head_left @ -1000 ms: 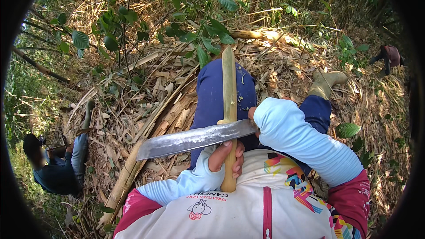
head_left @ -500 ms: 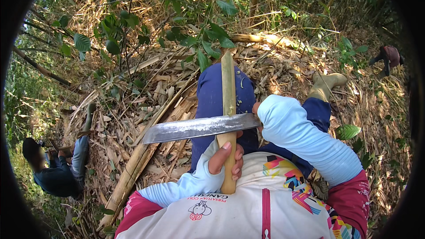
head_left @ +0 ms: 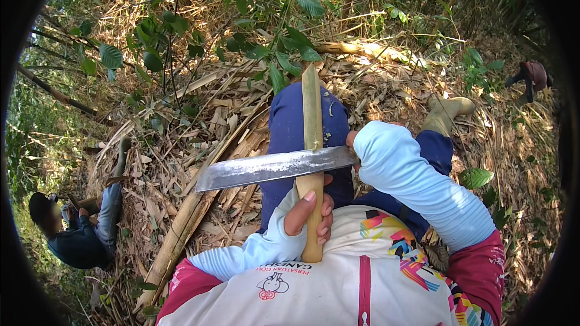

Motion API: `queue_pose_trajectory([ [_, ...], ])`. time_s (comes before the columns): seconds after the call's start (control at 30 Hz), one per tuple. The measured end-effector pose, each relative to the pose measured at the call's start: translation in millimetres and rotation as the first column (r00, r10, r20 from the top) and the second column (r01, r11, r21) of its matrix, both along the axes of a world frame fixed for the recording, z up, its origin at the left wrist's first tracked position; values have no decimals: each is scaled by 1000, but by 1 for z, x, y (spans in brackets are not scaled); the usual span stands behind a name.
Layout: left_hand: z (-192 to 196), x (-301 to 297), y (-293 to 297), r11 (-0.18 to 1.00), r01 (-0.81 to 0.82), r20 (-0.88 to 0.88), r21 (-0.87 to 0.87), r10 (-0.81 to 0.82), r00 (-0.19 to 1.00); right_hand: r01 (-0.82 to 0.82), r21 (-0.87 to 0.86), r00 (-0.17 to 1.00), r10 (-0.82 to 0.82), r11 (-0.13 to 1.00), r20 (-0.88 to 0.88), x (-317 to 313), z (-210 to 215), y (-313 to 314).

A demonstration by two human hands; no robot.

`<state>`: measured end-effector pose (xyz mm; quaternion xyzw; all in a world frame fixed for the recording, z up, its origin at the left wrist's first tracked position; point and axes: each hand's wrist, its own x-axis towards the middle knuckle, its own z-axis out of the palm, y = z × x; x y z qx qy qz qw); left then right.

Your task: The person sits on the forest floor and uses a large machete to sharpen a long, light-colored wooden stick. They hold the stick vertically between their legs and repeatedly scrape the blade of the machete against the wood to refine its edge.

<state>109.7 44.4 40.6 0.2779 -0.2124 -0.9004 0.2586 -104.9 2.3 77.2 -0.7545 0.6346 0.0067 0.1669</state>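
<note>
"So, what do you have from over there?"

"From my remote seat I see the left hand (head_left: 296, 218) wrapped around the lower part of a pale wooden strip (head_left: 312, 118), thumb on one side, fingertips showing on the other."

"And the right?"

"I have the right hand (head_left: 351, 140) closed on the handle end of a machete (head_left: 272, 170), though the light blue sleeve (head_left: 417, 190) hides most of its fingers from me."

"Where's the strip?"

"Lengthwise over the dark blue trouser leg (head_left: 285, 124), its lower end at the white shirt (head_left: 241, 305). The blade crosses it just above the left hand; I can't tell whether the edge bites in."

"Around that?"

"I get dry leaves (head_left: 145, 190), a pole (head_left: 174, 240) left of the leg, a boot (head_left: 442, 118) to the right, and a seated person (head_left: 78, 244) at far left."
</note>
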Motion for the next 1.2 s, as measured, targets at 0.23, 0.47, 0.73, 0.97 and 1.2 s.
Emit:
queue_pose_trajectory([
  [0.23,-3,1,0,1000,12,-11,26,-12,1000,29,-40,999,-30,999,-34,-1,-3,-2],
  [0.47,2,0,0,1000,-29,18,-7,29,999,27,-16,998,-28,1000,-52,2,0,-1],
  [0.73,-1,1,0,1000,-12,-4,-20,12,1000,54,34,998,-54,998,-23,3,2,-3],
  [0.97,-12,5,-2,995,99,-28,-6,-99,995,-35,41,997,38,999,-71,12,3,12],
  [1.2,-11,3,1,998,61,29,-10,-61,998,-49,260,994,73,964,-83,16,17,8],
])
